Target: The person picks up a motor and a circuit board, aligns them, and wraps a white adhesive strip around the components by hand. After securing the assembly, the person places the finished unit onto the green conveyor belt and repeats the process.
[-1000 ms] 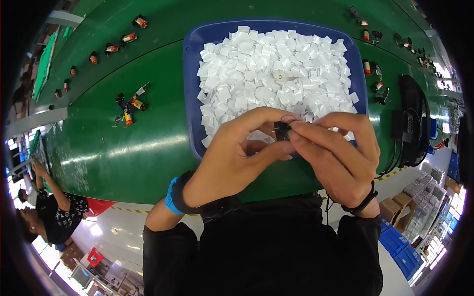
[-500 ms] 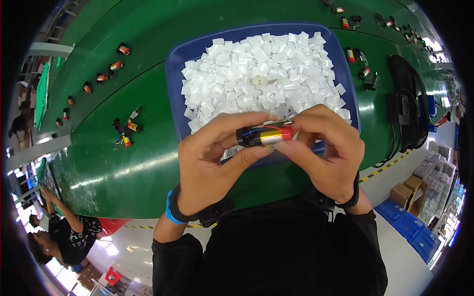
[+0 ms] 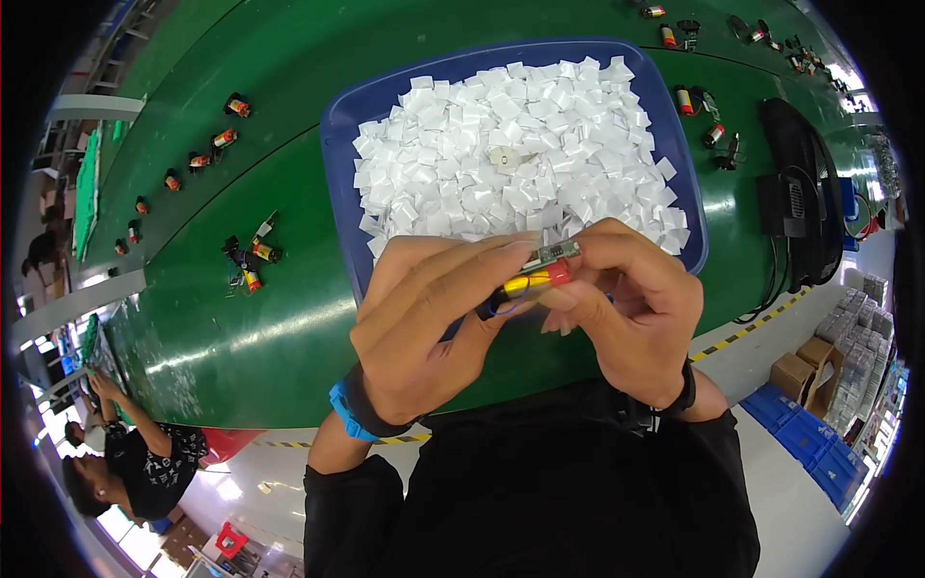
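Note:
Between my two hands, over the near edge of a blue tray (image 3: 339, 197), is a small cylindrical battery (image 3: 536, 279) with a red end, a yellow wrap and a black part. A small green circuit board (image 3: 552, 254) sits along its upper side, and a thin blue wire loops below. My left hand (image 3: 419, 313) is closed on the black end, its fingers lying along the board. The fingertips of my right hand (image 3: 641, 313) pinch the red end. Fingers hide part of the battery. Small white square pieces (image 3: 511, 120) fill the tray.
On the green table (image 3: 270, 337), a group of wired batteries (image 3: 252, 255) lies left of the tray. Several more are in a row farther left and at the far right. A black box with cables (image 3: 782, 207) stands right. A person (image 3: 145, 462) works at the lower left.
The battery has turned in my fingers, so the circuit board now shows on top. My left fingers have stretched forward over the black end. My right hand still pinches the red end.

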`<state>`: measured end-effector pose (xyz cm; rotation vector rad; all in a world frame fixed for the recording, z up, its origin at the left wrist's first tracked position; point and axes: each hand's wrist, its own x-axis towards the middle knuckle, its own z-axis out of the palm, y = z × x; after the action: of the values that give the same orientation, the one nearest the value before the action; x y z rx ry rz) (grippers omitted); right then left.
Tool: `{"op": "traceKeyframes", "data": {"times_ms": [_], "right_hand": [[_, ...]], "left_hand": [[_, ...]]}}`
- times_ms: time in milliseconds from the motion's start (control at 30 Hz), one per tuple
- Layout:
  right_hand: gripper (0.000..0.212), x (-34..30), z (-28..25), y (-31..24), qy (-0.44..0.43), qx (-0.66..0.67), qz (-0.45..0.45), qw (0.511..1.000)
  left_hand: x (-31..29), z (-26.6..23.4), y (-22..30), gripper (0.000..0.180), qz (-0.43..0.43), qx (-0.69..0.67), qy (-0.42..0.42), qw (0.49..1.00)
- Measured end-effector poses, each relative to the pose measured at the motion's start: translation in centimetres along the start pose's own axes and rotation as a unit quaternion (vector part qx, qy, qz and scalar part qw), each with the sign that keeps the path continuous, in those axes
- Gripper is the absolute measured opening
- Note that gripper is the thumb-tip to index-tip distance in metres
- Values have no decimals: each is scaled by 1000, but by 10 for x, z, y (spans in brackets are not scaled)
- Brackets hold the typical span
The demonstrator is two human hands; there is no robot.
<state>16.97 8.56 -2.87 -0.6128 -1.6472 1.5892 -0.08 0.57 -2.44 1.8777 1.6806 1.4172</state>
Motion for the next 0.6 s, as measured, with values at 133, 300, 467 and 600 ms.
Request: {"op": "traceKeyframes", "data": {"times_ms": [133, 300, 467, 600], "right_hand": [[20, -3, 5, -3, 13, 41, 48, 998], [23, 5, -2, -5, -15, -67, 82, 994], [22, 16, -18, -24, -94, -330, -167, 924], [20, 7, -31, -36, -104, -272, -309, 906]], "left_hand": [[-1, -1, 3, 43, -3, 7, 2, 1000], [-2, 1, 2, 34, -109, -93, -5, 990], [6, -9, -1, 20, -377, -465, 57, 799], [29, -49, -37, 31, -403, -368, -57, 836]]}}
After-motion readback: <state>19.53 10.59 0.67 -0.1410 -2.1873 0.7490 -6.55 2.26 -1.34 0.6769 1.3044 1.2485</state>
